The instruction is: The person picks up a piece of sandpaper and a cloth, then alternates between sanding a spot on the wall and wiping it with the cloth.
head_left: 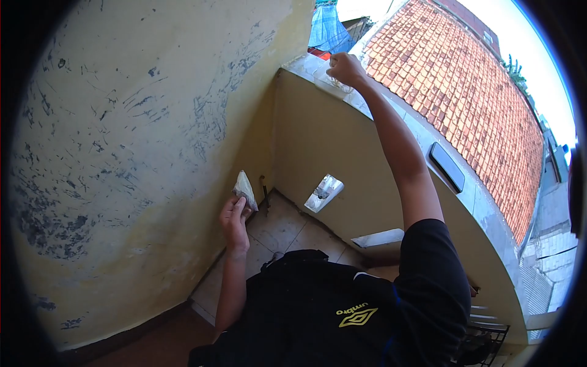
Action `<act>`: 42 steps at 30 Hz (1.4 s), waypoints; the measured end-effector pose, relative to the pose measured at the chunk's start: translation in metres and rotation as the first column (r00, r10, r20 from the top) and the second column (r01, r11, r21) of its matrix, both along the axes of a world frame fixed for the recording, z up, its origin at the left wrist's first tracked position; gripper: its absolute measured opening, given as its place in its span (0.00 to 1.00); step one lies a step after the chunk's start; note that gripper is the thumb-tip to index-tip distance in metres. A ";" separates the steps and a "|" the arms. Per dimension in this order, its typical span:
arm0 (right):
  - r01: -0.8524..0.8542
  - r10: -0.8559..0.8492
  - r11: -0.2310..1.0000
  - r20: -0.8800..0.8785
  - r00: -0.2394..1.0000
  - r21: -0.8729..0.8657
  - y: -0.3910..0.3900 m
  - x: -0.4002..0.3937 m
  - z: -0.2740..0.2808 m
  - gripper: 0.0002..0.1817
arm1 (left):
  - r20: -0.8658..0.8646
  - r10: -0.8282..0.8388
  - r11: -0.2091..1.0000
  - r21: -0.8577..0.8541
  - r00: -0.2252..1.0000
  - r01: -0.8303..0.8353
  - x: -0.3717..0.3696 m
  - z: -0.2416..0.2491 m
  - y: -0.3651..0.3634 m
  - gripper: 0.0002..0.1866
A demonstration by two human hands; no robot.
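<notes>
My left hand (235, 221) is closed on a flat, whitish, roughly triangular piece (244, 188), held upright close to the scuffed yellowish wall (140, 122). Up on the ledge (416, 122), near the corner, my right hand (346, 68) is curled with its fingers bent in. A clear, shiny item (337, 82) lies on the ledge just under that hand. What the right fingers hold, if anything, is too small to make out.
A dark phone (447, 166) lies on the ledge beside my right arm. The low wall (330, 134) has openings in it. A thin pipe with a brass-coloured top (264, 183) stands in the corner above the tiled floor (278, 229). Orange roof tiles (458, 92) show beyond.
</notes>
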State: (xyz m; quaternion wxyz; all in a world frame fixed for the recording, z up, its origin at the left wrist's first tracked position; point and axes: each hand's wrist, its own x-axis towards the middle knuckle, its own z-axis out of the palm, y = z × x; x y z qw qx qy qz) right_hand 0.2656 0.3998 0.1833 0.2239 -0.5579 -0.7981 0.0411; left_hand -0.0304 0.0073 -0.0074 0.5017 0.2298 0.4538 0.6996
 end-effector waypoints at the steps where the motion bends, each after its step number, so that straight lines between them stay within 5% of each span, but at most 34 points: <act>1: 0.011 -0.011 1.000 0.006 1.000 -0.008 0.002 0.000 -0.002 0.13 | -0.005 -0.026 0.999 0.019 1.000 0.026 0.003 0.003 0.003 0.06; 5: 0.000 -0.001 0.996 0.009 1.000 0.087 0.007 0.001 -0.010 0.13 | -0.032 -0.085 0.994 0.071 0.996 0.087 0.011 0.011 0.020 0.08; 13: -0.150 0.191 0.980 -0.406 0.893 0.132 -0.067 -0.028 0.007 0.18 | -0.025 -0.093 0.976 0.195 0.995 0.096 0.005 0.018 0.026 0.10; 15: -0.391 0.248 0.920 -0.719 0.649 -0.035 -0.108 -0.046 0.010 0.18 | -0.010 -0.039 0.979 0.200 0.999 0.041 0.001 0.019 0.024 0.11; 18: -0.548 0.391 0.837 -0.704 0.593 0.004 -0.170 -0.081 0.000 0.18 | -0.044 0.079 0.977 0.203 0.996 -0.068 -0.006 0.024 0.025 0.11; 22: -0.760 0.461 0.623 -0.698 0.548 -0.185 -0.246 -0.136 -0.028 0.19 | -0.146 0.236 0.959 0.194 0.961 -0.207 -0.024 0.024 0.023 0.11; 28: -0.739 0.687 0.632 -0.608 0.397 0.232 -0.308 -0.226 -0.119 0.14 | -0.293 0.421 0.903 0.222 0.859 -0.367 -0.034 0.034 0.000 0.10; 30: -0.564 0.580 0.790 -0.591 0.561 0.241 -0.317 -0.243 -0.129 0.12 | -0.409 0.432 0.899 0.263 0.804 -0.350 -0.043 0.036 -0.013 0.10; 33: -0.481 0.465 0.861 -0.640 0.612 0.165 -0.304 -0.275 -0.134 0.13 | -0.562 0.393 0.918 0.289 0.728 -0.273 -0.060 0.037 -0.033 0.09; 38: -0.494 0.423 0.864 -0.675 0.605 0.098 -0.300 -0.317 -0.147 0.14 | -0.575 0.365 0.931 0.206 0.732 -0.303 -0.091 0.033 -0.053 0.10; 42: -0.530 0.196 0.834 -0.814 0.547 -0.155 -0.315 -0.316 -0.121 0.16 | -0.605 0.386 0.917 0.168 0.697 -0.362 -0.101 0.020 -0.076 0.11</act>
